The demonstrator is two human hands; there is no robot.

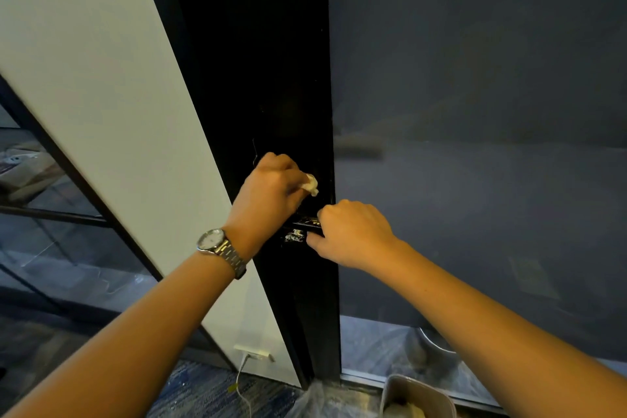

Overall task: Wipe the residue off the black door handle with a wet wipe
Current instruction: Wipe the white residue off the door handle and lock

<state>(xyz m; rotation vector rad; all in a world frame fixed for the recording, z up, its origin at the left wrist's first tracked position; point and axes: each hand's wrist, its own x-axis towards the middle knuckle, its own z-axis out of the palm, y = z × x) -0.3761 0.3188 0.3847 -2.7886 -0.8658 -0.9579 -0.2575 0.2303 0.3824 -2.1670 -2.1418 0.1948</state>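
Note:
The black door handle (305, 223) sticks out from the black door frame (271, 78), with pale shiny residue (294, 236) just below it. My left hand (271, 190), with a watch on its wrist, is closed around a crumpled white wet wipe (311, 184) and holds it against the frame just above the handle. My right hand (353, 234) is curled around the handle's right end and hides that part of it.
A white wall panel (112, 112) lies to the left, frosted dark glass (475, 112) to the right. On the floor below stand a grey bin (419, 394) with crumpled paper inside and a clear plastic bag (315, 400). A wall socket with a cable (252, 355) is low down.

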